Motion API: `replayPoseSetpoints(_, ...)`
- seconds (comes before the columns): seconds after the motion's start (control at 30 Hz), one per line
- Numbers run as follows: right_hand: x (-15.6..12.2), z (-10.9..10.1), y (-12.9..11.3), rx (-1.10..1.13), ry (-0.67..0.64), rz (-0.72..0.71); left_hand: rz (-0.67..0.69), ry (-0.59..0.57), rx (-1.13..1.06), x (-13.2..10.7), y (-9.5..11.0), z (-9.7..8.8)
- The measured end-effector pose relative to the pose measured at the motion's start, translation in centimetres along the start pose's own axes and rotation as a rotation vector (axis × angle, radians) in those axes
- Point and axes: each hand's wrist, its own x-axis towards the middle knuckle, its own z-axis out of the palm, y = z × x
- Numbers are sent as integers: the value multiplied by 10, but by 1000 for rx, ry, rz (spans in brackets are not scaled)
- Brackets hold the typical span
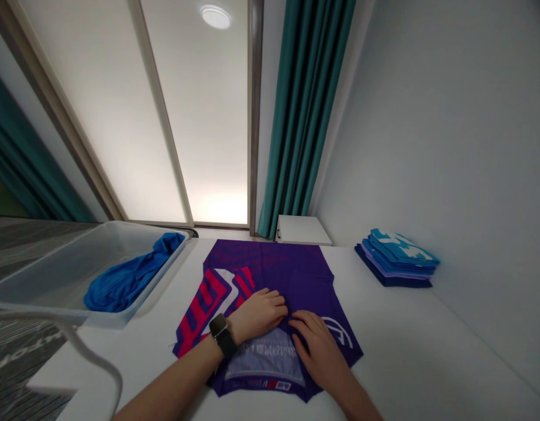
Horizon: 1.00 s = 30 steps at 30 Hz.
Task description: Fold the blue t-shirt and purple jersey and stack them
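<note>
A purple shirt flat on the white bench, near the middle, with bright pink and white stripes on the left part. A pale patch at the near end, with small print too blurry to read. Left hand and right hand both open and lying on the cloth, not clamped on it, side by side in the middle of the shirt, with fingertips very close. Part of the shirt hidden under both hands and arms. A black watch on the left wrist.

To the left, a see-through plastic tub with a crumpled blue cloth inside, its shape hard to make out. Near the tub, a bent white tube, cut off by the bottom of the view. To the right, a neat pile of folded blue and purple clothes, with layers hard to count. Far off, a small white box beside a green-blue curtain.
</note>
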Motion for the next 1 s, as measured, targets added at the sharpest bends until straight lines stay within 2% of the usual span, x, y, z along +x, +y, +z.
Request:
replayPoseSetpoints(0.1,0,0,0,-12,1,7,-26,3,-67,-5,-5,-8)
replayPoseSetpoints(0.2,-1,0,0,-23,-4,15,-93,34,-145,-19,-22,-24)
replayPoseSetpoints(0.33,0,-2,-1,-27,-24,4,-215,44,-190,-54,-50,-48)
replayPoseSetpoints(0.4,1,-3,-2,-28,-28,-13,-294,21,-187,-78,-57,-55)
replayPoseSetpoints(0.53,6,-8,-4,-33,-6,-36,-354,-19,-223,-124,-56,-61)
replayPoseSetpoints(0.63,18,-11,-8,-33,-35,-42,-393,-39,-260,-146,-51,-62)
replayPoseSetpoints(0.83,68,-9,-22,-72,-194,-70,-516,18,-343,-167,-49,-59)
replayPoseSetpoints(1.0,112,-6,-19,91,-402,-120,-559,17,-360,-185,-42,-53)
